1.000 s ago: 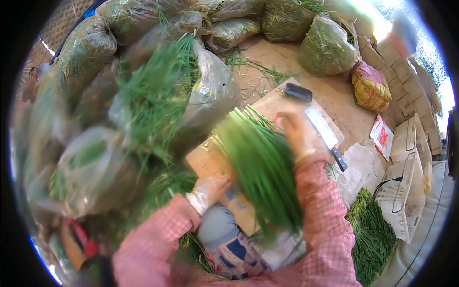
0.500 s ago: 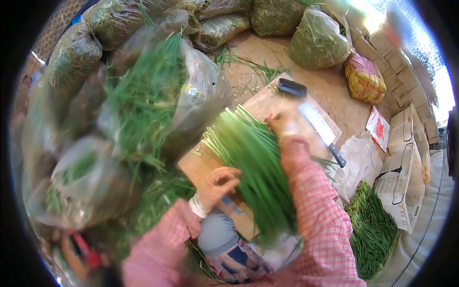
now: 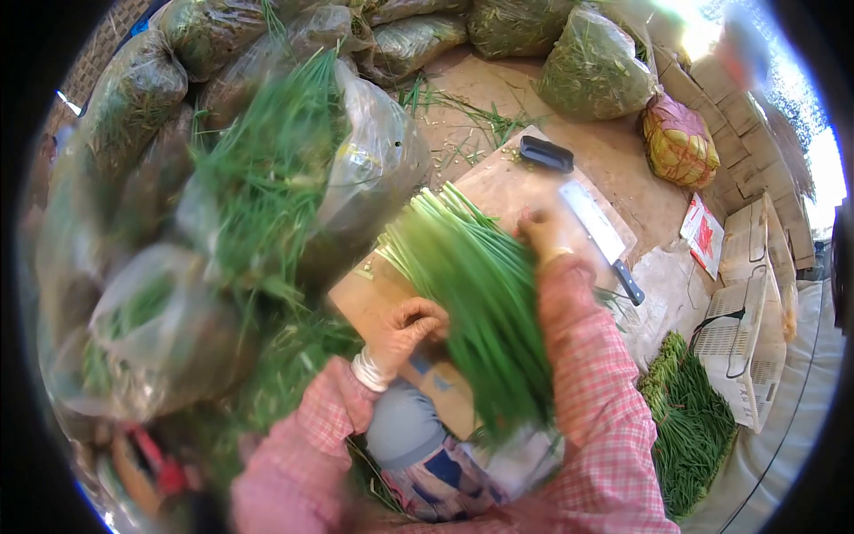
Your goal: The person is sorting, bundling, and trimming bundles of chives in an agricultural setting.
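1. Head view: a big bunch of long green stalks (image 3: 480,285) lies in the middle of the frame, on a tan board (image 3: 525,182). The pale ends point to the top, and the green leaves hang down past the board's bottom edge.
2. The left hand (image 3: 402,334) is just left of the bunch, near the middle of the frame. Its fingers are curled, with the tips close to the stalks. I cannot tell if they grip any. A white band (image 3: 369,372) goes around the wrist.
3. The right hand (image 3: 546,236) is at the right edge of the bunch. Its fingers are bent, and a small bit of red shows by the tips. It is blurry, so I cannot tell if they are gripping.
4. Both arms have pink checked sleeves (image 3: 605,383).
5. A knife (image 3: 594,227) lies right of the right hand. Its blade is on the board, and its black handle points down to the right.
6. A small black tray (image 3: 546,155) sits at the top of the board.
7. More green stalks (image 3: 689,436) lie in a pile at the lower right, beside a white crate (image 3: 738,356).
8. At the left, an open clear bag (image 3: 378,151) has loose green leaves (image 3: 267,178) by it.
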Demonstrator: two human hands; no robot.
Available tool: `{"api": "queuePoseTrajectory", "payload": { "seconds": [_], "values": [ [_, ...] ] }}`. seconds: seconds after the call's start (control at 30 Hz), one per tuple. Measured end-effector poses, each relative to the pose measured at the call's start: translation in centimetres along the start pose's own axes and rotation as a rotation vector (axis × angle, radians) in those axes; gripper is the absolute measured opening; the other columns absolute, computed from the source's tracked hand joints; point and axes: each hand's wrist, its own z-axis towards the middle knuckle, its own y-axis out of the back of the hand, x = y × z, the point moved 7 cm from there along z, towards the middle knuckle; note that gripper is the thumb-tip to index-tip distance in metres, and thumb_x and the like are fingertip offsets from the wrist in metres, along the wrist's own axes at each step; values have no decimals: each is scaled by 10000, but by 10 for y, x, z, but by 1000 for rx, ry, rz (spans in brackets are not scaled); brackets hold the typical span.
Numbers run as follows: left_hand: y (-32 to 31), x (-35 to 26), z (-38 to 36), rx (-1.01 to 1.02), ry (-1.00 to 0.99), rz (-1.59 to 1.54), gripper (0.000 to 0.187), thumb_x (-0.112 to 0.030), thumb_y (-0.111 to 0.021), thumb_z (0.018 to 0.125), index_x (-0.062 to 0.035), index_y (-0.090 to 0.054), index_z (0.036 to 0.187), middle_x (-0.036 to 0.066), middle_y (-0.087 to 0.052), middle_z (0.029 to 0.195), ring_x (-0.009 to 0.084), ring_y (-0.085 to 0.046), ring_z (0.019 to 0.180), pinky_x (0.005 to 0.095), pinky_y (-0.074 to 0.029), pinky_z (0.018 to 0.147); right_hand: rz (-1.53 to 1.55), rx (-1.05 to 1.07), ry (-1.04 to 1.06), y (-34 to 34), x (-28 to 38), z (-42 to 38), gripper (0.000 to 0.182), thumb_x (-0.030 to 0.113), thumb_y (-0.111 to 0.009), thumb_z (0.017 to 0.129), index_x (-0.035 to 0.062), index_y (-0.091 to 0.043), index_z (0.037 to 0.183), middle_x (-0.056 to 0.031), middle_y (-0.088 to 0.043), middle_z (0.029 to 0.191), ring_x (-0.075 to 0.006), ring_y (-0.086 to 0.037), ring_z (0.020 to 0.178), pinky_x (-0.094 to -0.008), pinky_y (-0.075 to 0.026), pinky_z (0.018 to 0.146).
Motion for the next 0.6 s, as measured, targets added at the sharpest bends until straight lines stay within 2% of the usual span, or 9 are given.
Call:
{"api": "queuePoseTrajectory", "payload": {
  "seconds": [0.13, 0.17, 0.27, 0.3, 0.33, 0.4, 0.43, 0.5, 0.6],
  "values": [
    [-8, -13, 10, -3, -58, 85, 139, -124, -550, 870, -15, -580, 950, 54, -596, 800, 116, -555, 706, 231, -453, 650, 57, 7, -43, 17, 1, -14, 306, 278, -643, 771, -26, -618, 794, -105, -625, 643, -185, -582, 585, -293, -459, 555],
    [-12, -17, 14, 7, -82, 116, 141, -142, -551, 871, -19, -584, 931, 56, -595, 779, 119, -554, 688, 234, -452, 638, 130, 15, 4, 18, 5, -20, 314, 291, -650, 757, -21, -622, 774, -134, -626, 679, -202, -586, 606, -305, -459, 582],
    [-24, -27, 29, -52, -86, 104, 133, -149, -542, 873, -19, -568, 889, 56, -595, 769, 116, -552, 661, 231, -456, 623, -128, -23, 156, 12, 43, -56, 314, 298, -645, 760, -15, -617, 750, -179, -608, 680, -251, -585, 622, -339, -451, 615],
    [-28, -31, 32, -72, -70, 152, 131, -145, -539, 871, -17, -562, 883, 58, -594, 765, 118, -553, 660, 232, -458, 623, -132, -41, 205, 6, 52, -67, 310, 300, -629, 776, -6, -606, 732, -228, -590, 707, -334, -577, 663, -382, -441, 645],
    [-32, -35, 35, -95, -53, 199, 128, -142, -536, 869, -15, -555, 878, 59, -594, 761, 121, -554, 659, 233, -460, 622, -153, -99, 279, 0, 59, -75, 326, 299, -592, 809, -8, -572, 701, -246, -579, 728, -381, -556, 692, -413, -435, 663],
    [-38, -40, 37, -141, -14, 296, 124, -134, -529, 865, -11, -542, 867, 62, -593, 753, 126, -555, 656, 235, -463, 622, -229, -189, 291, -12, 68, -95, 290, 274, -558, 839, 1, -533, 744, -233, -570, 729, -396, -541, 683, -459, -420, 651],
    [-35, -40, 39, -178, -73, 385, 111, -119, -526, 858, -8, -528, 843, 65, -586, 713, 128, -543, 621, 235, -451, 589, -268, -252, 323, -19, 71, -105, 262, 258, -555, 837, 10, -523, 758, -218, -565, 732, -385, -537, 688, -460, -415, 653],
    [-29, -37, 38, -255, -96, 364, 114, -117, -529, 854, -7, -520, 827, 65, -578, 687, 124, -529, 589, 235, -437, 559, -345, -379, 390, -31, 74, -122, 208, 226, -549, 834, 29, -502, 787, -189, -554, 739, -363, -529, 696, -462, -405, 657],
    [-29, -37, 32, -360, -172, 425, 100, -92, -532, 839, -3, -509, 802, 59, -565, 647, 115, -505, 544, 231, -409, 510, -430, -483, 505, -42, 70, -131, 153, 194, -561, 804, 55, -497, 807, -145, -535, 764, -326, -515, 738, -429, -397, 676]
  ]
}}
